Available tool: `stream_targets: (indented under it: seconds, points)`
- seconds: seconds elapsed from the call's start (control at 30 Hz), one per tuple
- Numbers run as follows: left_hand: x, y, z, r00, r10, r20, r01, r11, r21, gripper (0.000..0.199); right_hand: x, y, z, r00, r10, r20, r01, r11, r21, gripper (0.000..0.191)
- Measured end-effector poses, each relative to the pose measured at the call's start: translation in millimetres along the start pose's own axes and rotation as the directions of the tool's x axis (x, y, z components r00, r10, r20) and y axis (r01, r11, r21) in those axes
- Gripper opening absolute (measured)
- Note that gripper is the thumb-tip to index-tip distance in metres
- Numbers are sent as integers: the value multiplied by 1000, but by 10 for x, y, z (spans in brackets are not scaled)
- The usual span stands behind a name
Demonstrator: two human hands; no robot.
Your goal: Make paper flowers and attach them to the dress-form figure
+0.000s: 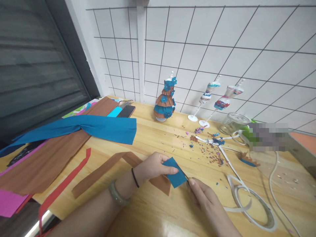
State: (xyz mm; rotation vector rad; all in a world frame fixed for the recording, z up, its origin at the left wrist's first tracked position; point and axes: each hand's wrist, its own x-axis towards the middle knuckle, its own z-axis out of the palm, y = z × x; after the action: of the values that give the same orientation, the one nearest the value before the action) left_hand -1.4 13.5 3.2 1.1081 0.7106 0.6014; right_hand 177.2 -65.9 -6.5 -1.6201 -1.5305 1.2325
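My left hand (160, 166) pinches a small piece of blue crepe paper (175, 176) between thumb and fingers. At the paper's right edge, my right hand (201, 194) is closed around a dark, thin tool, seemingly scissors (186, 177), mostly hidden by the fingers. Its tip meets the blue paper. Under my left hand lies a brown crepe strip (103, 171), which runs out to the left across the table. Small scraps of brown and blue paper (214, 158) are scattered beyond my right hand.
A doll form (165, 98) in blue and brown ruffles stands by the wall, with two white-based forms (208, 92) to its right. Long blue (111, 126) and brown sheets (61, 161) cover the left. A tape roll (268, 210), a glass jar (232, 123) and a phone (126, 111) also lie around.
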Motion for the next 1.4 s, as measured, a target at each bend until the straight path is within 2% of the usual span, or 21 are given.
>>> stream_targets:
  seconds: [0.33, 0.5, 0.7, 1.1, 1.4]
  points:
    - [21, -20, -7, 1000, -2, -14, 3, 997, 76, 25, -12, -8, -5, 1000, 4, 15, -4, 999, 43, 39]
    - [25, -72, 13, 1000, 7, 24, -9, 996, 86, 27, -13, -35, 0, 1000, -5, 2, 5, 1000, 27, 42]
    - [8, -44, 39, 1000, 20, -10, -18, 992, 127, 32, -17, -27, 3, 1000, 3, -10, -3, 999, 49, 42]
    - [3, -85, 50, 999, -15, 42, 10, 995, 104, 30, -23, -15, 30, 1000, -18, -12, 18, 998, 58, 43]
    - [-3, -64, 102, 999, -39, 25, 36, 995, 89, 33, -21, -36, 35, 1000, -9, -24, 10, 999, 45, 43]
